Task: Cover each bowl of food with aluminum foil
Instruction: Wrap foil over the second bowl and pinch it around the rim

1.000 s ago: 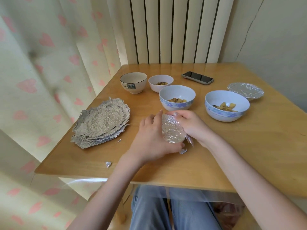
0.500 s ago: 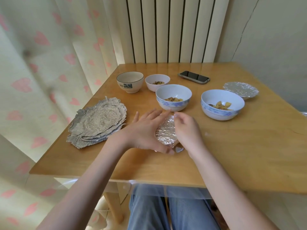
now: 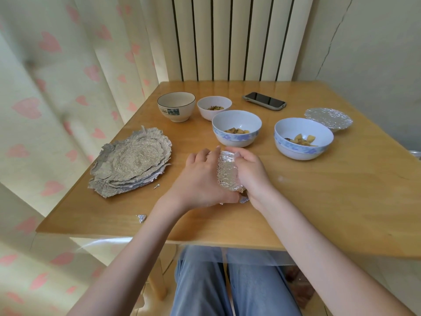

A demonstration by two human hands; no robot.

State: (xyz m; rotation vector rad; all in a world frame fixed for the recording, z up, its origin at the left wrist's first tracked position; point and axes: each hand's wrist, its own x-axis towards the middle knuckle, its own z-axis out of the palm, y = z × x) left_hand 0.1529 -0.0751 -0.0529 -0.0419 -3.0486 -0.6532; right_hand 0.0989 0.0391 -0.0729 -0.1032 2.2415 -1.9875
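Near centre of the wooden counter (image 3: 319, 190): crinkled silver foil-wrapped bowl (image 3: 227, 173), clasped from both sides. Left hand (image 3: 202, 179) cups its left flank, right hand (image 3: 249, 172) curls over its right; both grips hold the foil. Far right, two blue-rimmed white bowls of food (image 3: 237, 128) (image 3: 303, 138) sit uncovered. Left, a stack of crumpled foil sheets (image 3: 131, 161).

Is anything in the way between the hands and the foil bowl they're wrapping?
No. Both the left hand and right hand are already pressed against the foil bowl, one on each side. Nothing sits between them and it.
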